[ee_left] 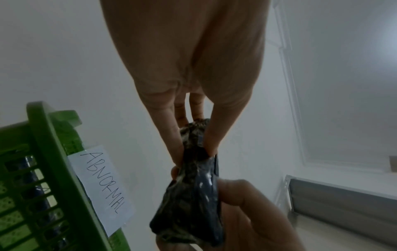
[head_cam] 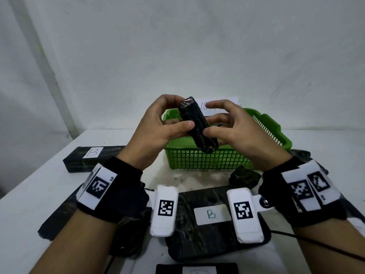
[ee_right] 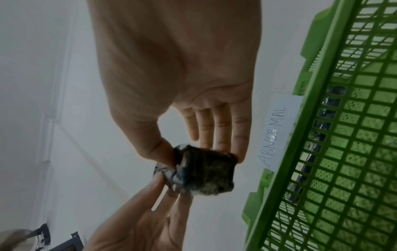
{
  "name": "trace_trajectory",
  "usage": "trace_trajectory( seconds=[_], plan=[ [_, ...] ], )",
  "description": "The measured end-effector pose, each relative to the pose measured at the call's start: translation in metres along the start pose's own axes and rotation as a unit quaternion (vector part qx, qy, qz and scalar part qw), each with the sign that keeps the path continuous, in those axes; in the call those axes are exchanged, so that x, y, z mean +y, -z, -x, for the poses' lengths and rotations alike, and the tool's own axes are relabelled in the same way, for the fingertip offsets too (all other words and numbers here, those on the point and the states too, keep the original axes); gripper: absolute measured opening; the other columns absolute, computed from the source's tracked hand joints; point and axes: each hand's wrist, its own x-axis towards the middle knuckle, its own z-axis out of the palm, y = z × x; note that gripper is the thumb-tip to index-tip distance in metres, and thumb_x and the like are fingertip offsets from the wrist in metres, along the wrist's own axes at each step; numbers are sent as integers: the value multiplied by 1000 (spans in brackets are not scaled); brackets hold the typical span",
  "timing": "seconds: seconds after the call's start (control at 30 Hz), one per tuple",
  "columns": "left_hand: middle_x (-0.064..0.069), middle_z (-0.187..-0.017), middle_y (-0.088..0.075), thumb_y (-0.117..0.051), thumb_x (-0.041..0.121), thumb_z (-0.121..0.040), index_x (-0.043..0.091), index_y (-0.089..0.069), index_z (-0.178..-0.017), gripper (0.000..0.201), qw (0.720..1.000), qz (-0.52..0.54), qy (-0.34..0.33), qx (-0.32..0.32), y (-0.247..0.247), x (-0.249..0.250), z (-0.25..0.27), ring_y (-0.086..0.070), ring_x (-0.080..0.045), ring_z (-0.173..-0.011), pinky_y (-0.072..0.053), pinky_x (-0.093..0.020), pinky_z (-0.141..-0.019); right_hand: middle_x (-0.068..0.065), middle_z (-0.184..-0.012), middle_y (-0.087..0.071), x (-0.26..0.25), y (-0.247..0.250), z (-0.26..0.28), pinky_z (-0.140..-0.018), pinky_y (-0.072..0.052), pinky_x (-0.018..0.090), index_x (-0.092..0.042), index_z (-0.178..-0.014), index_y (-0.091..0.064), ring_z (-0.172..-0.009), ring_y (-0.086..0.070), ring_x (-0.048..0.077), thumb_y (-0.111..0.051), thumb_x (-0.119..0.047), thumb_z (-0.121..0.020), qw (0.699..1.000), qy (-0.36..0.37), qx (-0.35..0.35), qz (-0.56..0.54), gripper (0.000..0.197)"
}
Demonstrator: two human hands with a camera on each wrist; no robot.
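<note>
A black, plastic-wrapped oblong block is held in the air above the green mesh basket. My left hand pinches its upper part between thumb and fingers, seen in the left wrist view as the left hand on the block. My right hand grips the block from the other side. In the right wrist view the right hand holds the block between thumb and fingers. A paper label reading ABNORMAL is stuck to the basket's far wall.
Black marbled slabs labelled B lie on the white table: one at the left, one near me, another at the bottom edge. A small black chunk sits before the basket. Dark items lie inside the basket. A cable runs at right.
</note>
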Motion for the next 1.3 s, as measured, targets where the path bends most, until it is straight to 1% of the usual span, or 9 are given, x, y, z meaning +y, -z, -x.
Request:
trace_trajectory(
  seconds=[0.13, 0.33, 0.57, 0.67, 0.73, 0.87, 1.0, 1.2, 1.3],
  plan=[
    [4, -110, -61, -63, -5, -89, 9, -54, -112, 28, 999, -10, -18, -28, -2, 2, 3, -72, -15, -89, -60, -32, -81, -6, -99, -74, 0, -2, 2, -75, -55, 31, -31, -127, -56, -73, -68, 5, -76, -21, -78, 994, 16, 4, 106, 54],
    [5, -108, -64, -63, 12, -94, 13, -56, -103, 12, 999, -9, -30, -9, -5, 3, 2, -69, -10, -92, -57, -29, -75, -13, -70, -64, -6, -15, 6, -53, -36, 9, -30, -104, -64, -53, -56, -4, -75, -30, -71, 971, 71, 78, 213, 34],
    [-7, -110, -66, -68, -3, -86, 9, -55, -122, 40, 1000, -8, -20, -8, 0, 1, 0, -69, -20, -89, -60, -35, -83, -9, -93, -70, -3, -6, 4, -74, -58, 29, -29, -123, -59, -80, -70, 7, -76, -25, -79, 976, 69, 47, 202, 48],
    [-7, -112, -65, -77, -3, -75, 14, -53, -121, 54, 998, -27, -53, -1, 2, 2, 0, -68, -16, -87, -56, -27, -79, -15, -120, -67, -2, 4, 2, -98, -50, 32, -32, -134, -56, -112, -63, 1, -80, -27, -82, 984, 59, -18, 167, 57],
    [-5, -110, -63, -78, -7, -72, 18, -51, -117, 58, 995, -52, -85, 3, 0, 3, 0, -68, -13, -89, -54, -24, -78, -15, -128, -67, -6, 9, 2, -101, -48, 34, -33, -132, -60, -120, -62, 3, -78, -37, -83, 992, 62, -31, 110, 52],
    [2, -105, -62, -76, -15, -72, 24, -50, -110, 61, 986, -102, -130, -14, -6, 4, 3, -67, -13, -92, -55, -26, -80, -13, -108, -75, -17, 9, 5, -83, -56, 31, -29, -105, -72, -96, -72, 3, -71, -25, -93, 996, 81, 28, 27, 13],
    [8, -103, -63, -81, -8, -72, 27, -51, -107, 59, 977, -145, -152, -23, -9, 4, 5, -67, -9, -92, -55, -24, -80, -10, -100, -74, -15, 1, 4, -78, -64, 47, -28, -94, -71, -87, -75, 14, -71, -21, -89, 994, 87, 64, 28, 8],
    [0, -106, -67, -78, -10, -74, 27, -51, -106, 56, 973, -156, -166, -33, -11, 5, 6, -67, -10, -93, -54, -21, -80, -3, -81, -72, -9, -6, 3, -70, -63, 48, -19, -79, -64, -68, -75, 14, -71, -18, -78, 982, 143, 114, 45, 7],
    [1, -106, -68, -75, -10, -76, 26, -52, -107, 53, 975, -150, -160, -33, -10, 4, 6, -67, -10, -93, -54, -22, -80, -2, -84, -72, -8, -6, 1, -69, -63, 50, -21, -75, -63, -69, -76, 19, -73, -21, -76, 980, 146, 125, 49, 10]
  ],
)
